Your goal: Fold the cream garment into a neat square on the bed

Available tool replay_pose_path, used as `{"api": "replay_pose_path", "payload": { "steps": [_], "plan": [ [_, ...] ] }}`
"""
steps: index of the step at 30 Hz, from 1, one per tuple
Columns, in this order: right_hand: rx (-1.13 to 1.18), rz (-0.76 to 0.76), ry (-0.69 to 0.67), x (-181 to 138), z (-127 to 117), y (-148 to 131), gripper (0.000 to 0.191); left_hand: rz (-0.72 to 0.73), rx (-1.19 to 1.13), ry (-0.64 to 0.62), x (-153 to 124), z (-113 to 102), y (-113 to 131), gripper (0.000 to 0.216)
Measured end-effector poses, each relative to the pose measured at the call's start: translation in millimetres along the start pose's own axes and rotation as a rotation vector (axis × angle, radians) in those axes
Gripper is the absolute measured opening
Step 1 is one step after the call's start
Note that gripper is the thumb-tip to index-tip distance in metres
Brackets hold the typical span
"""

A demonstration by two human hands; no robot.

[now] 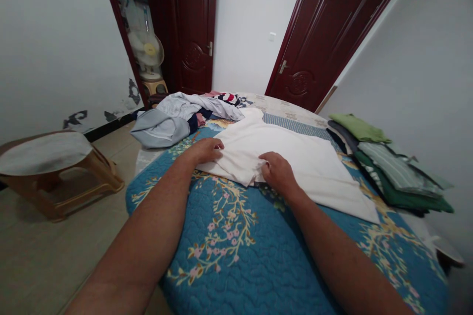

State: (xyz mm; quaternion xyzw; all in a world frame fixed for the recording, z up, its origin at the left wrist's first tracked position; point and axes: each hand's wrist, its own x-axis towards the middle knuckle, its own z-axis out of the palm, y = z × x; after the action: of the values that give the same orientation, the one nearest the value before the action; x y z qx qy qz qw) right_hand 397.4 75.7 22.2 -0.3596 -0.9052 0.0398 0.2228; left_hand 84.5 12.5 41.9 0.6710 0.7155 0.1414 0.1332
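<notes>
A white T-shirt (pixel 306 157) lies spread sideways across the blue floral quilted cover (pixel 229 275), its collar side to the left and its hem to the right. My left hand (pixel 207 151) is at the sleeve on the left, its fingers curled in on the cloth. Near the underarm, my right hand (pixel 278 170) pinches the shirt's near edge between thumb and fingers. The fabric between both hands is wrinkled. My palms face down, so part of each grip is hidden.
Rumpled clothes (pixel 166 120) are heaped at the far left of the table. Folded clothes (pixel 397 167), green and striped, are stacked on the right. A brown stool (pixel 88 177) stands on the floor at left. Behind are two dark red doors (pixel 332 24) and a fan (pixel 148 51).
</notes>
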Motion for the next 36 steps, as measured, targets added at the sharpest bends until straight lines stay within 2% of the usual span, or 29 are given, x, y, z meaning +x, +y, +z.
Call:
{"api": "replay_pose_path", "payload": {
  "steps": [3, 6, 10, 12, 16, 19, 22, 26, 29, 31, 33, 36],
  "plan": [
    [-0.048, 0.124, 0.026, 16, -2, 14, 0.036, -0.012, 0.012, -0.034, 2, 2, -2, 0.045],
    [-0.081, 0.210, -0.075, 33, 5, 14, 0.040, -0.028, 0.030, -0.022, 3, 3, -3, 0.043],
    [-0.104, 0.206, -0.182, 53, 16, 7, 0.036, -0.027, 0.039, -0.005, 2, 2, -2, 0.038],
    [-0.081, 0.192, -0.168, 61, 19, 8, 0.034, -0.033, 0.058, -0.002, 1, 2, 0, 0.037],
    [-0.100, 0.267, -0.161, 68, 22, 16, 0.035, -0.062, 0.082, 0.003, 2, 4, -1, 0.038],
    [-0.148, 0.313, -0.220, 65, 23, 17, 0.034, -0.068, 0.079, 0.039, 4, 7, -3, 0.041],
    [-0.192, 0.332, -0.147, 58, 20, 9, 0.034, -0.046, 0.093, 0.141, 5, 12, 0, 0.041],
    [-0.138, 0.154, -0.037, 42, 18, -12, 0.041, 0.101, 0.083, 0.249, 7, 22, 16, 0.037],
    [-0.110, 0.018, -0.099, 22, 27, -31, 0.056, 0.248, 0.069, 0.169, 8, 34, 31, 0.042],
    [-0.137, 0.011, -0.167, 10, 35, -41, 0.066, 0.297, 0.108, 0.084, 8, 44, 39, 0.046],
    [-0.156, 0.042, -0.212, 3, 40, -47, 0.073, 0.276, 0.164, 0.039, 8, 52, 43, 0.052],
    [-0.132, 0.093, -0.257, 2, 39, -50, 0.075, 0.166, 0.222, 0.020, 6, 60, 44, 0.059]
  ]
}}
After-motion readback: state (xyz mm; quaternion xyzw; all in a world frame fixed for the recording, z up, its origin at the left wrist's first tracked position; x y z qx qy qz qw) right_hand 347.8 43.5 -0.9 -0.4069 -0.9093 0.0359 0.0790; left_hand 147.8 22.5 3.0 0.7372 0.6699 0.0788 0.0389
